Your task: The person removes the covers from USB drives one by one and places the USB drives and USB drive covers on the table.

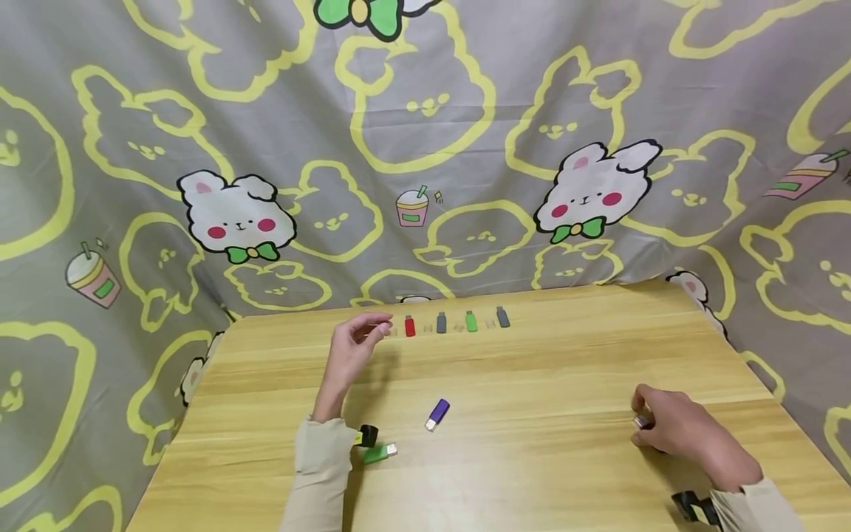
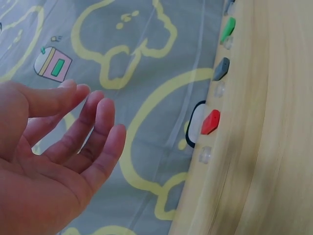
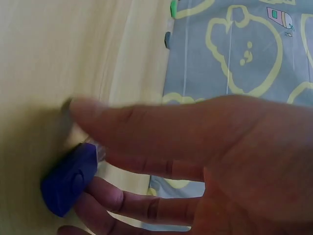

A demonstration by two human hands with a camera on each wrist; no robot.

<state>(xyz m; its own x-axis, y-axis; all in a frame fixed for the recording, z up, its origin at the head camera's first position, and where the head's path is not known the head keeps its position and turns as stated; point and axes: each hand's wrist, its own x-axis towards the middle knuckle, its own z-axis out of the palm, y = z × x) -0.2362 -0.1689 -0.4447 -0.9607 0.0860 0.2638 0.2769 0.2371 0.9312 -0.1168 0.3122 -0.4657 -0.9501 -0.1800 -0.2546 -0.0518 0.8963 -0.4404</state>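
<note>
My left hand (image 1: pixel 352 347) hovers by the left end of a row of USB sticks, its fingers loosely bent. In the left wrist view nothing shows between thumb and fingers. Nearest to it are a small clear cap (image 2: pixel 205 155) and a red USB stick (image 2: pixel 211 122). At the right of the table my right hand (image 1: pixel 681 428) curls its fingers round a blue USB stick (image 3: pixel 71 181). The metal plug (image 1: pixel 643 421) shows between thumb and forefinger. The thumb is blurred in the right wrist view, and the hand partly hides the stick's plug end.
Rightward from the red stick stand a grey stick (image 1: pixel 442 323), a green stick (image 1: pixel 471 321) and another grey stick (image 1: pixel 503 318), with small clear pieces between them. A purple stick (image 1: pixel 437 415) and a green stick (image 1: pixel 380 453) lie nearer. A patterned curtain (image 1: pixel 465 162) borders the wooden table (image 1: pixel 532 473).
</note>
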